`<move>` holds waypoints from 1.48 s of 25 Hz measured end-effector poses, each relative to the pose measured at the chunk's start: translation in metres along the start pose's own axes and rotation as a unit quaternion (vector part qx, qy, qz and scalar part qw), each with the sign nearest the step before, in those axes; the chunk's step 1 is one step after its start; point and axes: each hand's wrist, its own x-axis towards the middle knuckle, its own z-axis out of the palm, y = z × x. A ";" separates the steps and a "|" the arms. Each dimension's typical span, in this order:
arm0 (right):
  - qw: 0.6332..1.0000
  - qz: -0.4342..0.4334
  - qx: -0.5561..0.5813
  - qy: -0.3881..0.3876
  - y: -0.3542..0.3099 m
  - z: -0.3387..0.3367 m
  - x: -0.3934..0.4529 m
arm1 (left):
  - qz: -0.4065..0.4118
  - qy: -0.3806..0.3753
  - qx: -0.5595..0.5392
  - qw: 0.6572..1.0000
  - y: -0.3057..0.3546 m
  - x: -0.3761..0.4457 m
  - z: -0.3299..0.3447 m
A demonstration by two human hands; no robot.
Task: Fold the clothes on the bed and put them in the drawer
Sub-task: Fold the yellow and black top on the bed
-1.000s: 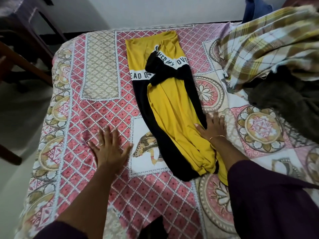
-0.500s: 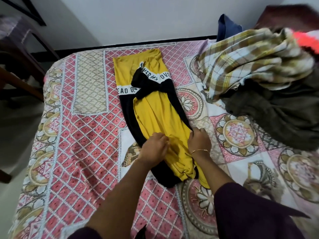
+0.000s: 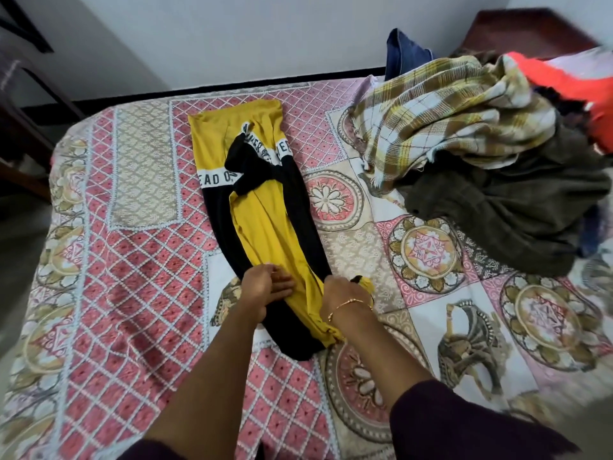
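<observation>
Yellow and black garment (image 3: 265,234), white band with black lettering across it. Bedsheet (image 3: 132,293) pink-red diamond lattice with pale dotted lines, plus beige panels, cream squares with round floral medallions in pink, gold and olive. Checked cloth (image 3: 447,114) in white, yellow and brown. Dark olive garment (image 3: 504,220) under it. Orange-red fabric (image 3: 570,84), navy blue cloth (image 3: 404,54). Gold bangle (image 3: 348,305), dark purple sleeve (image 3: 464,423). White wall (image 3: 265,34).

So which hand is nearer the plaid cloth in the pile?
Right. The right hand grips the yellow-and-black shirt's edge on the side facing the plaid cloth; the left hand grips its far edge.
</observation>
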 end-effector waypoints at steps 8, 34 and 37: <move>0.947 0.052 0.312 -0.050 0.029 0.019 0.010 | -0.043 0.187 0.229 0.954 -0.037 -0.024 0.009; 0.957 0.159 0.219 0.102 0.136 0.049 -0.046 | -0.004 0.114 0.287 0.951 -0.105 -0.126 -0.070; 0.949 0.206 0.183 0.151 0.143 0.038 -0.050 | -0.099 0.151 0.520 0.835 -0.100 -0.129 -0.091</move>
